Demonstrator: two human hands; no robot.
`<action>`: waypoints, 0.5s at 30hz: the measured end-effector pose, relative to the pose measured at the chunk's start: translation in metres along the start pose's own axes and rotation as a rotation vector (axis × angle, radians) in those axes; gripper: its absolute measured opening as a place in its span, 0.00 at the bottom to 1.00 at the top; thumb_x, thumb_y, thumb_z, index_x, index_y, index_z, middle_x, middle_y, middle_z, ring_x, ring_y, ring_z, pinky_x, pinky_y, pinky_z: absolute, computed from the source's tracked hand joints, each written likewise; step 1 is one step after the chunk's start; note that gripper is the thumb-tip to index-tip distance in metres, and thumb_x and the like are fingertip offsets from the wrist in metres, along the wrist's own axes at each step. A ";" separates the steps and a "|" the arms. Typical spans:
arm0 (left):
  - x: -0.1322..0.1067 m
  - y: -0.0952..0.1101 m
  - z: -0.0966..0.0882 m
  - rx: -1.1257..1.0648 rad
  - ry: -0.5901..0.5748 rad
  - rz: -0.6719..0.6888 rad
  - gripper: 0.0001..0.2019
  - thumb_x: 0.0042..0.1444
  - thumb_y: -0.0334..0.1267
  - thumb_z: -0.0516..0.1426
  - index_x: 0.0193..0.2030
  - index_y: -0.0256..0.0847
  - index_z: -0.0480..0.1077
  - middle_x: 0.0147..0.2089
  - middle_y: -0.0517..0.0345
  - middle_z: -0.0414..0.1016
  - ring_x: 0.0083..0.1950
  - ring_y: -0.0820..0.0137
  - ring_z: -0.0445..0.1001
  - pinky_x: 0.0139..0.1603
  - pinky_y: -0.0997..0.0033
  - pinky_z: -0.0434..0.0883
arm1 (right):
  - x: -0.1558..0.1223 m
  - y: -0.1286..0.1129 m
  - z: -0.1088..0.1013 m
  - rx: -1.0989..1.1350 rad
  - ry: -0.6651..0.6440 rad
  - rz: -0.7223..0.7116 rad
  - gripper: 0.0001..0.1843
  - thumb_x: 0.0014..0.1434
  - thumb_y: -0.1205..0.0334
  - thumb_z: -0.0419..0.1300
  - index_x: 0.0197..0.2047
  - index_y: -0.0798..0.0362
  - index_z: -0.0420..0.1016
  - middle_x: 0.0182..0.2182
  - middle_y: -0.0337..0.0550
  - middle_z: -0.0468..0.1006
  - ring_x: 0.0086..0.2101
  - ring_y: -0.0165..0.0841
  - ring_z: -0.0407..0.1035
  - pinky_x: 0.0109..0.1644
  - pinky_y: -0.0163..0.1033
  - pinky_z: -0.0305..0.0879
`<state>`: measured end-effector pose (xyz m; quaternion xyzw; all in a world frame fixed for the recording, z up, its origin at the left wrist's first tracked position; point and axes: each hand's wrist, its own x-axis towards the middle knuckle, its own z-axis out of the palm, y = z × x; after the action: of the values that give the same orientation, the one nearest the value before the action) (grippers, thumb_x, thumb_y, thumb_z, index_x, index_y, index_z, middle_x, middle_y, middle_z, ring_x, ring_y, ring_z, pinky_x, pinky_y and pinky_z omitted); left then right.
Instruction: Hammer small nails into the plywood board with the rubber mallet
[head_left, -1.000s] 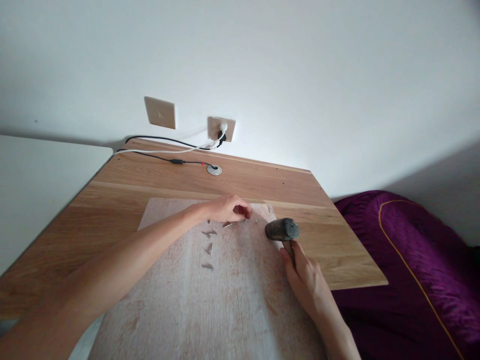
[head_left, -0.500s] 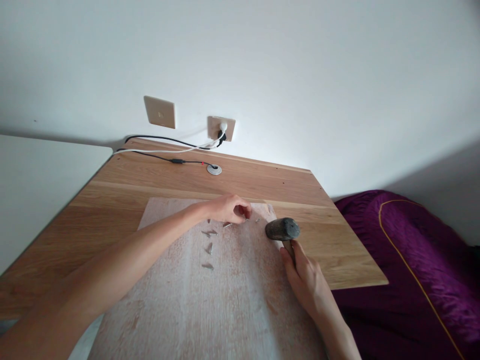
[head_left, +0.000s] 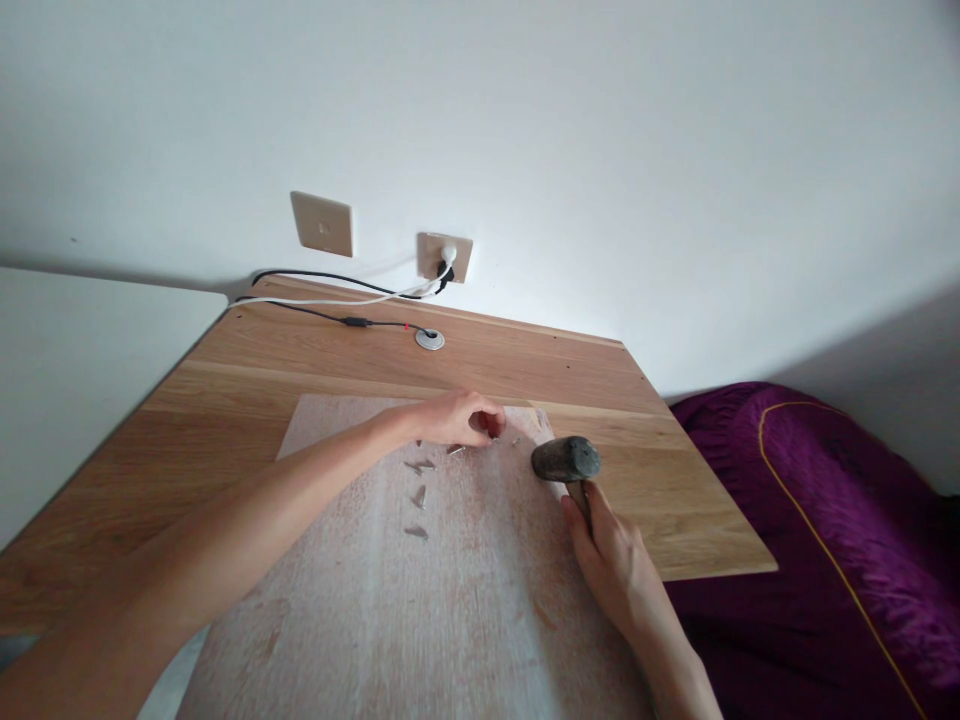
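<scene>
White wall (head_left: 600, 150) took up the top of the frame, with a blank wall plate (head_left: 322, 232) at upper left, and a socket (head_left: 463, 262) with plugs in, near upper center. Below that, wood-grain counter (head_left: 600, 385), cables (head_left: 322, 302) along its back edge, round grommet (head_left: 430, 340) near them. Pale board (head_left: 465, 620) lay on the counter, center to bottom of the frame.

Left hand (head_left: 459, 415) was over the board's far end, grip curled inward, fingertips close together at a tiny metal bit; from where I stood, couldn't tell if it was pinched. Nails (head_left: 418, 497) sat scattered left of center on the board, some partly under that hand; one more small piece (head_left: 516, 441) just right of the fingertips.

Right hand (head_left: 613, 555), right of center: grip wrapped around the hammer (head_left: 564, 460) by its handle, dark head at the board's right edge. Purple cloth (head_left: 847, 500), lower right.
</scene>
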<state>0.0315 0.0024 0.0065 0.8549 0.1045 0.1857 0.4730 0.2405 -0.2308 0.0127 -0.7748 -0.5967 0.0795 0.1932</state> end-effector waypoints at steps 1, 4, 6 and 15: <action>0.000 0.000 0.000 0.005 -0.002 0.000 0.05 0.53 0.24 0.64 0.35 0.36 0.77 0.35 0.60 0.80 0.37 0.73 0.74 0.42 0.75 0.67 | 0.000 0.001 0.000 -0.001 -0.001 -0.002 0.30 0.75 0.46 0.43 0.61 0.60 0.73 0.34 0.56 0.86 0.35 0.51 0.82 0.36 0.45 0.69; 0.001 -0.001 0.000 0.025 0.004 0.008 0.05 0.53 0.24 0.64 0.34 0.37 0.76 0.33 0.62 0.78 0.35 0.74 0.73 0.40 0.75 0.65 | 0.000 0.001 0.001 -0.002 0.002 -0.002 0.30 0.75 0.47 0.44 0.61 0.60 0.73 0.35 0.57 0.86 0.35 0.50 0.82 0.37 0.45 0.69; 0.001 -0.002 0.001 0.035 0.008 0.008 0.05 0.53 0.25 0.65 0.33 0.37 0.75 0.32 0.63 0.76 0.34 0.74 0.71 0.38 0.75 0.64 | 0.000 0.000 0.000 -0.008 0.007 0.002 0.29 0.75 0.47 0.43 0.60 0.60 0.73 0.36 0.57 0.86 0.36 0.50 0.82 0.37 0.45 0.69; 0.002 -0.003 0.004 0.041 0.021 0.007 0.05 0.53 0.26 0.66 0.31 0.37 0.74 0.30 0.63 0.74 0.33 0.74 0.71 0.37 0.76 0.63 | 0.001 -0.001 0.000 -0.014 0.018 -0.020 0.28 0.75 0.47 0.43 0.58 0.57 0.74 0.33 0.55 0.86 0.34 0.49 0.82 0.36 0.44 0.68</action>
<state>0.0348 0.0019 0.0024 0.8628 0.1101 0.1939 0.4537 0.2396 -0.2300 0.0133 -0.7708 -0.6031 0.0663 0.1942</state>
